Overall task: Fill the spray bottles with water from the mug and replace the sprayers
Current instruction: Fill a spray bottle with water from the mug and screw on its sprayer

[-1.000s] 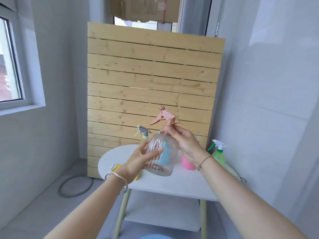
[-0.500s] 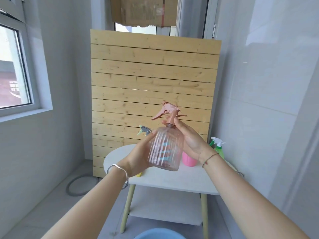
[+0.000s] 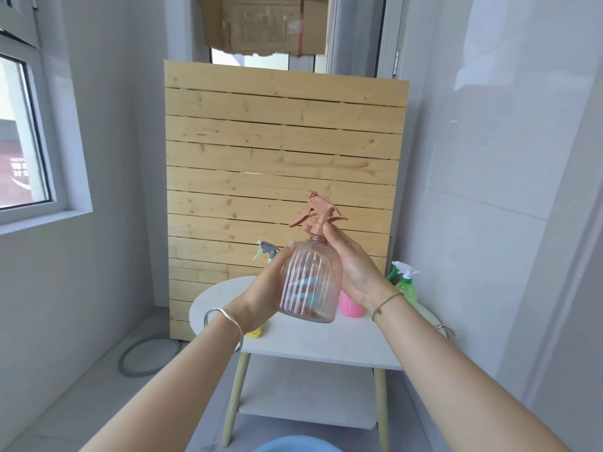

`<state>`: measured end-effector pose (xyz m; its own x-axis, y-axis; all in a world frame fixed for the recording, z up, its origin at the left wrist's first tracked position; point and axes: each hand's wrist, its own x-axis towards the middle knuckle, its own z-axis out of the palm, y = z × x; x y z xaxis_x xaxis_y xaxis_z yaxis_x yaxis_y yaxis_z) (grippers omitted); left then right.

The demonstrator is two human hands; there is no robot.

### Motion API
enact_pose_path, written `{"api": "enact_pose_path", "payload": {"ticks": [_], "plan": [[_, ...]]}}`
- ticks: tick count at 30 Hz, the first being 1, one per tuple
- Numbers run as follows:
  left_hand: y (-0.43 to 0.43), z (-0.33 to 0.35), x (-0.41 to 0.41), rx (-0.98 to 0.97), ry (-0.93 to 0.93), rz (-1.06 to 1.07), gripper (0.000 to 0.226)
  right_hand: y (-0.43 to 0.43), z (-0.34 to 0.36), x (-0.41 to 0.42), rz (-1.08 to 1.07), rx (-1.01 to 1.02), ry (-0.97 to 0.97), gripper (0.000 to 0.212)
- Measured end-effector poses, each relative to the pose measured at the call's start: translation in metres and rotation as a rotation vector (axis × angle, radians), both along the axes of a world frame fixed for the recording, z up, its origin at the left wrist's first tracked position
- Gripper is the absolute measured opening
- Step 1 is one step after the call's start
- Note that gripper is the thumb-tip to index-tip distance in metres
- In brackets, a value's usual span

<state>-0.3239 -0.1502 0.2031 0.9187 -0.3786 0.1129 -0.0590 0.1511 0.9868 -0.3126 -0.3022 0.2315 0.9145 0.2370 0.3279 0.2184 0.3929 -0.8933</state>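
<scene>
1. Pink bottle (image 3: 310, 285): held above the table (image 3: 326, 340), gripped by the left hand (image 3: 261, 295); apparently empty.
2. Sprayer (image 3: 318, 212): collar pinched by the right hand (image 3: 352, 265).
3. Filling judged not yet begun.

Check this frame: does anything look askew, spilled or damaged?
Only the torn-edged brown cardboard sheet above the wooden slat panel looks ragged. No spill shows on the round white table; the ribbed clear pink spray bottle is held tilted.
</scene>
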Motion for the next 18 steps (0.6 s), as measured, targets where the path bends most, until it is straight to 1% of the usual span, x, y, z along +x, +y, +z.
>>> {"api": "enact_pose_path", "payload": {"ticks": [1,3,4,5,7,9,11,13,14,16,18], "plan": [[-0.003,0.0,0.0,0.038,-0.026,0.058,0.058,0.002,-0.001,0.0,-0.044,0.004,-0.005,0.03],[-0.006,0.001,0.003,0.141,-0.1,0.228,0.051,0.003,-0.005,0.002,-0.142,0.019,-0.021,0.027],[-0.007,0.003,0.004,0.172,-0.126,0.286,0.051,0.003,-0.007,0.002,-0.17,0.033,-0.024,0.026],[-0.007,0.004,0.006,0.193,-0.156,0.293,0.056,0.003,-0.008,0.003,-0.189,0.045,-0.024,0.026],[-0.009,0.005,0.007,0.256,-0.231,0.277,0.071,0.001,-0.008,0.005,-0.207,0.04,-0.025,0.026],[-0.009,0.005,0.01,0.274,-0.274,0.281,0.076,-0.003,-0.007,0.007,-0.18,0.012,-0.025,0.026],[-0.007,0.0,0.019,0.224,-0.198,0.225,0.076,-0.007,-0.008,0.01,-0.139,-0.004,-0.01,0.027],[-0.006,-0.006,0.025,0.188,-0.107,0.133,0.082,-0.009,-0.01,0.014,-0.134,-0.016,0.007,0.03],[-0.007,-0.01,0.029,0.191,-0.073,0.1,0.085,-0.008,-0.011,0.016,-0.143,-0.017,0.008,0.028],[-0.011,-0.01,0.028,0.212,-0.082,0.078,0.083,-0.006,-0.015,0.021,-0.179,0.0,0.004,0.02],[-0.015,-0.008,0.027,0.263,-0.135,0.108,0.075,-0.004,-0.019,0.025,-0.205,-0.007,-0.006,0.019]]}}
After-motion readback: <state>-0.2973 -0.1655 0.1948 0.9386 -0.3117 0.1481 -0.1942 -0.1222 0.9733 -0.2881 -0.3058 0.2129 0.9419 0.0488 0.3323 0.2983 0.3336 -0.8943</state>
